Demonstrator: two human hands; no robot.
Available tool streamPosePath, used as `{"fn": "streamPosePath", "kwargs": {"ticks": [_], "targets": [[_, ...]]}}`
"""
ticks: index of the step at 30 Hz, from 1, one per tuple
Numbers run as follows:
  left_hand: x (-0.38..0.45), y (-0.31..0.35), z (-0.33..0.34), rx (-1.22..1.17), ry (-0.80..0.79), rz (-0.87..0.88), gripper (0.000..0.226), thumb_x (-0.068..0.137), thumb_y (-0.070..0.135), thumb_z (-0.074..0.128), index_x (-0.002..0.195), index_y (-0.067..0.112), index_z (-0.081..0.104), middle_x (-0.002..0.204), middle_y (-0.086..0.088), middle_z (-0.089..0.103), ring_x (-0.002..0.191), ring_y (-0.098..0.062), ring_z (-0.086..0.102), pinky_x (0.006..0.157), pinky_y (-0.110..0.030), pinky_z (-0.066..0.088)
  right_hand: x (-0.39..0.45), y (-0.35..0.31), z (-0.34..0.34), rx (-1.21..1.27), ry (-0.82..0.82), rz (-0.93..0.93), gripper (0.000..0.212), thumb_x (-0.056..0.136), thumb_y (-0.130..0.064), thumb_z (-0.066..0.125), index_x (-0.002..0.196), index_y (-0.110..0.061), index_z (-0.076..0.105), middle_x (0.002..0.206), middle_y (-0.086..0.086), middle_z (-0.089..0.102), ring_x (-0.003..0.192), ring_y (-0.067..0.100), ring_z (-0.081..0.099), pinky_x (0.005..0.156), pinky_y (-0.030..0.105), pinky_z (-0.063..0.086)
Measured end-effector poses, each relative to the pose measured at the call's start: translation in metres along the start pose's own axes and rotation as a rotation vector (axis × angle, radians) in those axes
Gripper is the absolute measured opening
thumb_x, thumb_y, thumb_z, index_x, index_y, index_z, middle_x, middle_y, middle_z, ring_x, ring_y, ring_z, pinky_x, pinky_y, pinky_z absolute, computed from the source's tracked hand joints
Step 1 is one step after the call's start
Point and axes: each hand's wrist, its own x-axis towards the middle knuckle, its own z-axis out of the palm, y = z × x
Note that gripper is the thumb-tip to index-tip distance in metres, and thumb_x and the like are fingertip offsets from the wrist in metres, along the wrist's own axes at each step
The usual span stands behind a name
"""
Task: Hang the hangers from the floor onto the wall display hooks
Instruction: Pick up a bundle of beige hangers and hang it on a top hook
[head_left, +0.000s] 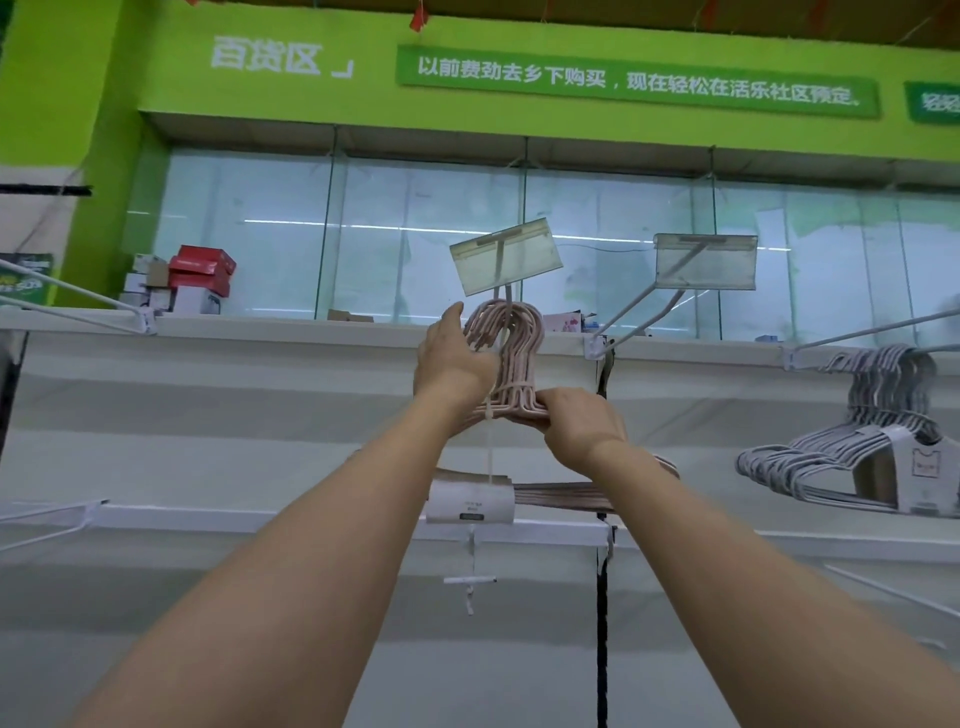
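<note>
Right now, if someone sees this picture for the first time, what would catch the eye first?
First, the two raised arms in the middle: the left hand and the right hand hold a bundle of pink hangers up at a wall hook below a clear price tag holder. Next, the bright green wall with white lettering across the top. At the right, a grey hanger bundle already hangs from a hook.

Red boxes (201, 270) stacked beside white cartons (148, 283) on the top ledge at left; green banner (636, 83) with white lettering overhead; glass panels (426, 228) behind.
</note>
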Motion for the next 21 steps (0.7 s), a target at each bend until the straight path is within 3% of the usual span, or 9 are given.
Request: {"fn": "streamPosePath", "kwargs": {"ticks": [2, 4, 7, 9, 11, 13, 16, 18, 21], "targets": [[0.006, -0.002, 0.000, -0.141, -0.133, -0.035, 0.073, 0.088, 0.014, 0.061, 0.150, 0.021, 0.023, 0.150, -0.006, 0.034, 0.136, -0.026, 0.035, 0.110, -0.037, 0.033, 0.001, 0.003, 0.006, 0.012, -0.001, -0.018, 0.022, 0.096, -0.011, 0.046, 0.112, -0.017, 0.058, 0.112, 0.008, 0.062, 0.101, 0.032, 0.057, 0.072, 0.034, 0.040], [0.009, -0.007, 0.004, -0.242, -0.196, -0.063, 0.063, 0.089, 0.013, 0.059, 0.145, 0.021, 0.033, 0.139, -0.010, 0.047, 0.128, -0.030, 0.045, 0.106, -0.042, 0.038, 0.002, 0.003, 0.011, 0.080, -0.051, -0.027, 0.026, 0.095, -0.012, 0.047, 0.119, -0.016, 0.052, 0.117, 0.008, 0.060, 0.103, 0.031, 0.055, 0.076, 0.035, 0.042], [0.014, -0.014, 0.013, -0.303, -0.164, -0.061, 0.031, 0.088, 0.014, 0.051, 0.117, 0.024, 0.051, 0.109, -0.009, 0.063, 0.105, -0.034, 0.061, 0.091, -0.050, 0.051, 0.000, 0.000, 0.001, 0.681, -0.223, -0.018, 0.061, 0.090, -0.010, 0.055, 0.144, -0.014, 0.027, 0.120, 0.004, 0.054, 0.103, 0.022, 0.054, 0.084, 0.031, 0.044], [0.016, -0.013, 0.013, -0.341, -0.150, -0.045, 0.025, 0.086, 0.011, 0.048, 0.108, 0.023, 0.051, 0.098, -0.007, 0.062, 0.089, -0.029, 0.063, 0.074, -0.043, 0.055, -0.002, -0.005, -0.009, 1.092, -0.222, 0.014, 0.061, 0.092, -0.016, 0.058, 0.143, -0.015, 0.026, 0.118, 0.001, 0.051, 0.094, 0.011, 0.054, 0.076, 0.019, 0.043], [0.018, -0.011, 0.010, -0.362, -0.141, -0.040, 0.026, 0.086, 0.003, 0.045, 0.108, 0.017, 0.049, 0.092, -0.006, 0.058, 0.076, -0.021, 0.056, 0.060, -0.030, 0.046, 0.007, -0.014, -0.011, 1.211, -0.109, 0.051, 0.048, 0.094, -0.028, 0.058, 0.134, -0.014, 0.036, 0.116, 0.001, 0.054, 0.084, 0.004, 0.054, 0.062, 0.013, 0.040], [0.022, -0.011, 0.012, -0.436, -0.167, -0.078, 0.030, 0.085, 0.000, 0.042, 0.112, 0.014, 0.046, 0.099, -0.009, 0.058, 0.080, -0.020, 0.055, 0.065, -0.030, 0.048, 0.021, -0.028, -0.009, 1.331, 0.010, 0.137, 0.040, 0.095, -0.033, 0.057, 0.125, -0.009, 0.045, 0.108, 0.009, 0.060, 0.079, 0.014, 0.062, 0.053, 0.016, 0.049], [0.021, -0.013, 0.014, -0.610, -0.233, -0.140, 0.027, 0.085, 0.007, 0.047, 0.111, 0.014, 0.047, 0.099, -0.009, 0.060, 0.092, -0.022, 0.057, 0.089, -0.039, 0.049, 0.036, -0.041, -0.003, 1.440, 0.096, 0.254, 0.021, 0.095, -0.030, 0.049, 0.109, -0.016, 0.054, 0.095, 0.014, 0.060, 0.082, 0.032, 0.064, 0.061, 0.037, 0.058], [0.022, -0.015, 0.017, -0.681, -0.277, -0.117, 0.020, 0.083, 0.024, 0.054, 0.101, 0.017, 0.054, 0.093, -0.002, 0.060, 0.094, -0.021, 0.057, 0.089, -0.035, 0.047, 0.042, -0.039, 0.002, 1.427, 0.131, 0.265, 0.016, 0.092, -0.027, 0.044, 0.101, -0.023, 0.056, 0.092, 0.010, 0.060, 0.085, 0.033, 0.064, 0.071, 0.048, 0.059], [0.025, -0.017, 0.020, -0.685, -0.256, -0.051, 0.033, 0.087, 0.051, 0.055, 0.103, 0.023, 0.063, 0.096, 0.006, 0.061, 0.099, -0.018, 0.059, 0.089, -0.031, 0.045, 0.045, -0.036, 0.000, 1.413, 0.147, 0.242, 0.014, 0.090, -0.018, 0.041, 0.085, -0.024, 0.053, 0.084, 0.007, 0.058, 0.080, 0.032, 0.062, 0.073, 0.053, 0.058]]}}
